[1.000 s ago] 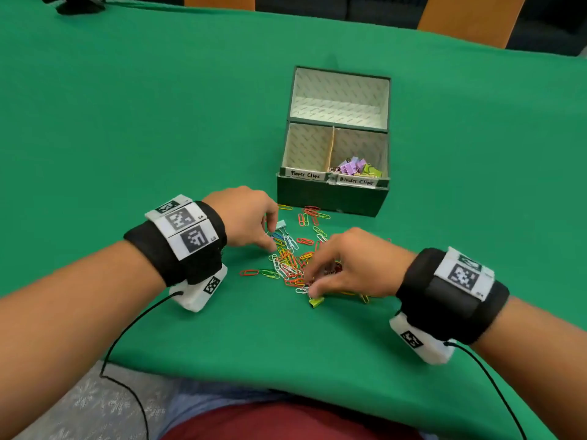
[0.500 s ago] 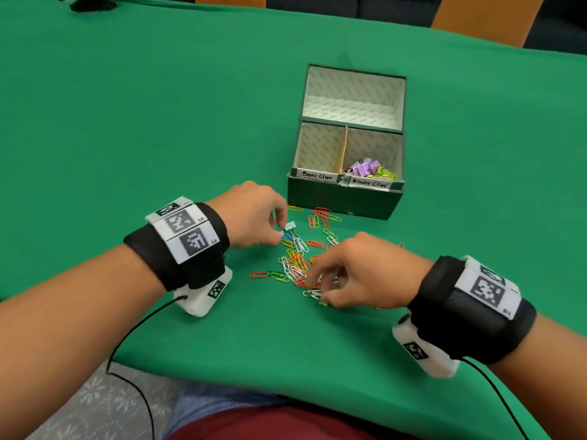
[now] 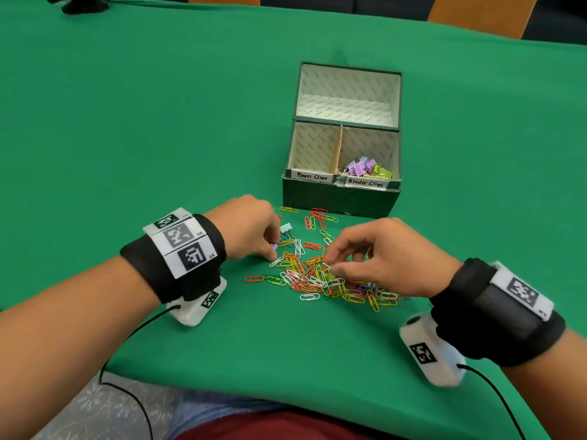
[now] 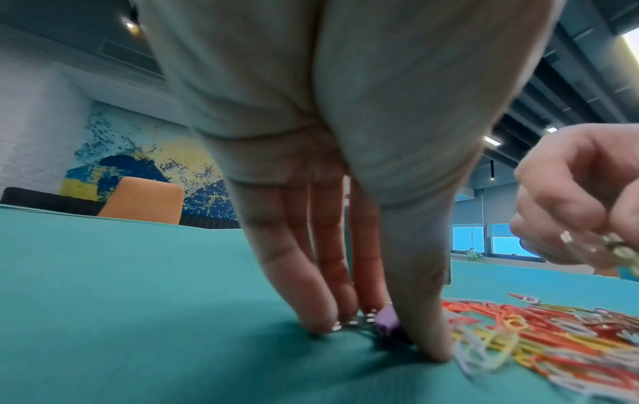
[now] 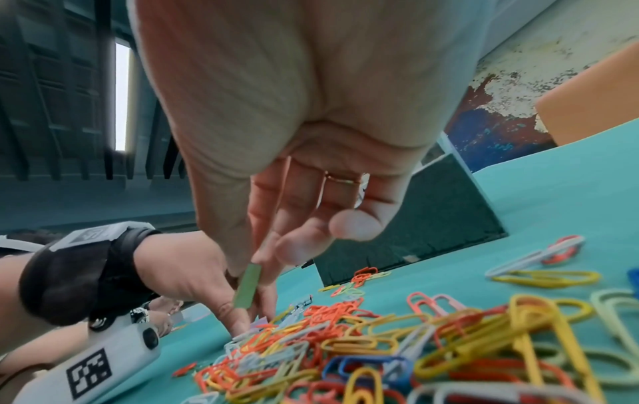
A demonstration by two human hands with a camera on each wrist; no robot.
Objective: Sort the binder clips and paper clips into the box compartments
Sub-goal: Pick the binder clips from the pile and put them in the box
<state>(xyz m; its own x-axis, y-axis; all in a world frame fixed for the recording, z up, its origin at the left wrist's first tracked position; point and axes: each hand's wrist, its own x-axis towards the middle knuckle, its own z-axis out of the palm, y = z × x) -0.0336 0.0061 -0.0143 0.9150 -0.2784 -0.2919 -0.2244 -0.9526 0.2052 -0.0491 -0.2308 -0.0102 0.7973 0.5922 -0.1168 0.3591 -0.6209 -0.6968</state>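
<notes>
A pile of coloured paper clips (image 3: 317, 274) lies on the green cloth in front of the dark green box (image 3: 341, 198). My left hand (image 3: 273, 252) sits at the pile's left edge and pinches a purple binder clip (image 4: 491, 321) against the cloth between thumb and fingers. A mint binder clip (image 3: 286, 228) lies just beyond it, untouched. My right hand (image 3: 330, 269) hovers over the pile, thumb and forefinger pinching a green binder clip (image 5: 247, 287). The box's right front compartment holds purple and green binder clips (image 3: 365, 168). No clips show in the left front compartment (image 3: 313, 147).
The box's open lid (image 3: 347, 100) stands behind the compartments. Loose paper clips (image 3: 317, 217) are scattered right up to the box's front wall. Orange chairs (image 3: 476, 14) stand past the table's far edge, and the table's near edge runs just below my wrists.
My right hand has picked the green binder clip off the cloth at the pile's near edge and lifted it over the pile. My left hand has closed onto the purple clip.
</notes>
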